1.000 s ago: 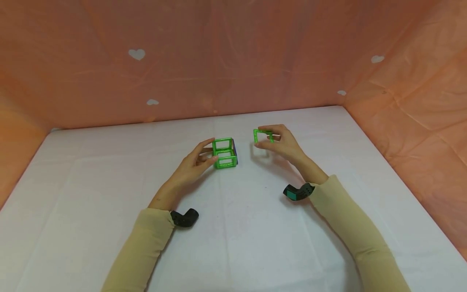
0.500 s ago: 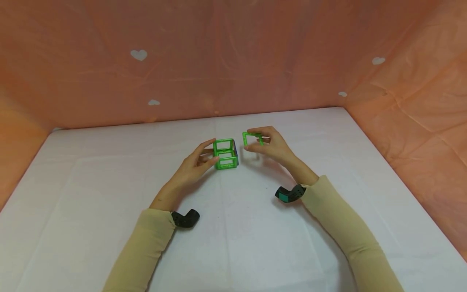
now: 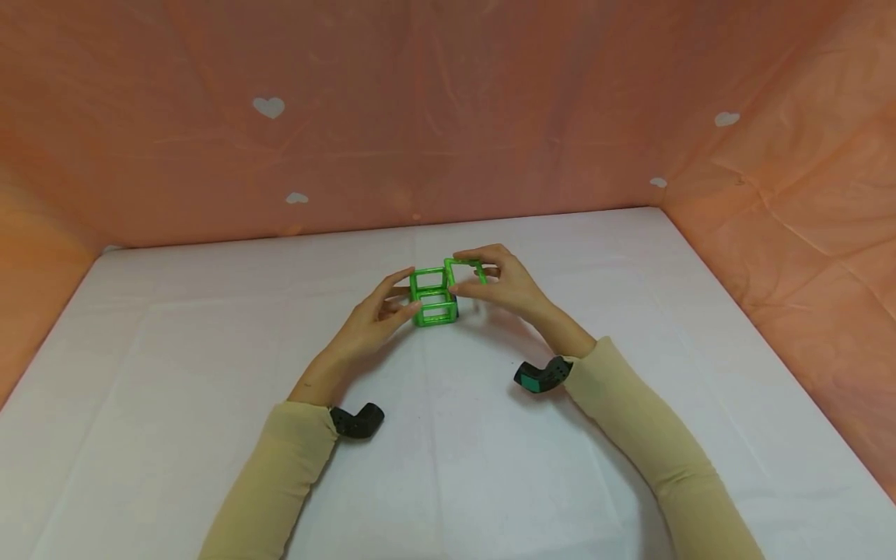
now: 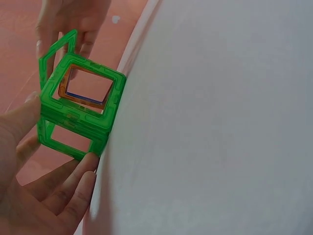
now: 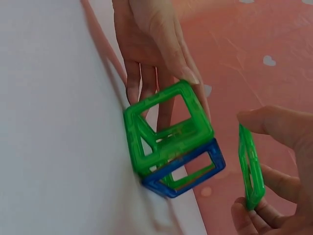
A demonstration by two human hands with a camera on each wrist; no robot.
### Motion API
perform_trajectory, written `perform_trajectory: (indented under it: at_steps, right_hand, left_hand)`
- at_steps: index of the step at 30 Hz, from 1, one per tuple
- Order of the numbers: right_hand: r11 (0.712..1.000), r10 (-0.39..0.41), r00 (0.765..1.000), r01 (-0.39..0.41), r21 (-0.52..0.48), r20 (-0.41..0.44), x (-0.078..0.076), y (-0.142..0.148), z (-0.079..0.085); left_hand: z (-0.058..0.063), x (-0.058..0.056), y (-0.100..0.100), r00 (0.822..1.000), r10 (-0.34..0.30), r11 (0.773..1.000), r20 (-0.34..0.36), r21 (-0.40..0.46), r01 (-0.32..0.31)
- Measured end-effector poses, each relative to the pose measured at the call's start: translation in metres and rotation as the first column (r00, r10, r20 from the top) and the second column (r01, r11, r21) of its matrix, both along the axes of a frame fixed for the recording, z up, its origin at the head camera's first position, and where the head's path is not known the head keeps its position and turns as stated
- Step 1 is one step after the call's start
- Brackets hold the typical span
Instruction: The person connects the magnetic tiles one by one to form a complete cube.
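My left hand (image 3: 365,323) grips a small box of magnetic tiles (image 3: 438,320) on the white table, thumb on the near edge and fingers at the far side. Its frames are mostly green; a blue square tile (image 5: 219,155) forms the side facing the right hand. Through the near opening in the left wrist view an orange frame (image 4: 63,87) shows. My right hand (image 3: 516,289) pinches a loose green square magnetic tile (image 5: 254,193) between thumb and fingers. In the right wrist view that tile stands beside the box, a gap between them; in the head view it overlaps the box's upper right corner.
White cloth (image 3: 434,482) covers the table. An orange curtain (image 3: 448,117) with white hearts rises along its back edge, and another orange sheet (image 3: 805,233) borders the right. Black wrist cameras (image 3: 357,421) sit at both cuffs.
My right hand has moved left with the green tile, from well apart to close beside the box. The left hand and the box have stayed nearly still.
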State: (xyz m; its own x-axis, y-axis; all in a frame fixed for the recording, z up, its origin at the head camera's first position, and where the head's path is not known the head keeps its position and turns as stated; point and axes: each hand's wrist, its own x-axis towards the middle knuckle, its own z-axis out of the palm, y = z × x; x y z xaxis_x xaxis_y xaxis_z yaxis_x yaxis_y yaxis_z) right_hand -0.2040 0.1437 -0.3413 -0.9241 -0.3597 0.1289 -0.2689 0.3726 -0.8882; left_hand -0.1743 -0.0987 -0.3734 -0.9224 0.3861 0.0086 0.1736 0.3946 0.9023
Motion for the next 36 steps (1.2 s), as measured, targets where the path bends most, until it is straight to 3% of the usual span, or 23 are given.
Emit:
perform_trajectory:
  at_steps: [22, 36]
  right_hand:
    - [0.997, 0.059, 0.997, -0.057, 0.05, -0.053, 0.002, -0.022, 0.002]
    - [0.998, 0.044, 0.991, -0.037, 0.057, -0.126, 0.004, -0.034, -0.003]
  left_hand:
    - [0.0, -0.001, 0.0, 1.0, 0.0, 1.0, 0.001, -0.013, 0.0]
    - [0.003, 0.0, 0.001, 1.0, 0.006, 1.0, 0.012, -0.023, -0.006]
